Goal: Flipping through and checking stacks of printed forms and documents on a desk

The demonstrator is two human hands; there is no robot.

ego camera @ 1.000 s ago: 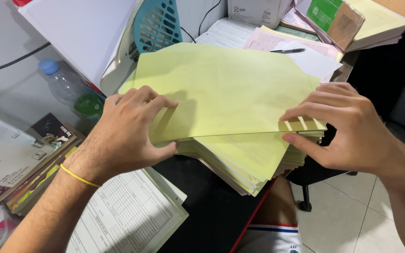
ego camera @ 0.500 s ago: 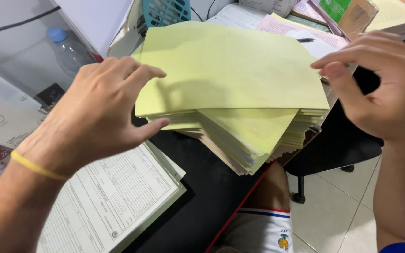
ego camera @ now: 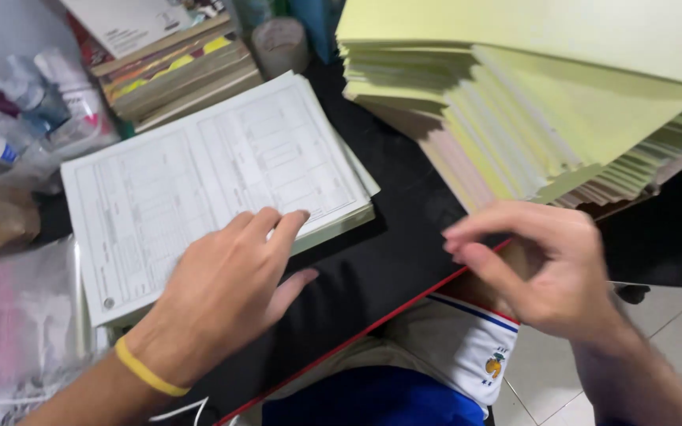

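Note:
My left hand (ego camera: 226, 292), with a yellow band on its wrist, lies flat with its fingertips on the near right corner of a stack of white printed forms (ego camera: 199, 173) on the black desk (ego camera: 388, 260). Over the desk's front edge my right hand (ego camera: 542, 264) hovers empty, its fingers curled and slightly blurred. It is just below a tall, fanned stack of yellow and pale pink paper sheets (ego camera: 538, 102) at the upper right.
A pile of books and folders (ego camera: 171, 63) lies behind the forms. Plastic bottles (ego camera: 33, 102) stand at the far left, clear plastic bags (ego camera: 17, 323) at the lower left. A tape roll (ego camera: 280, 43) sits at the back. My knee and tiled floor show below.
Both hands left the yellow stack. The left hand dropped onto the white forms, the right hand drew back to the desk's edge. The view swung down and left.

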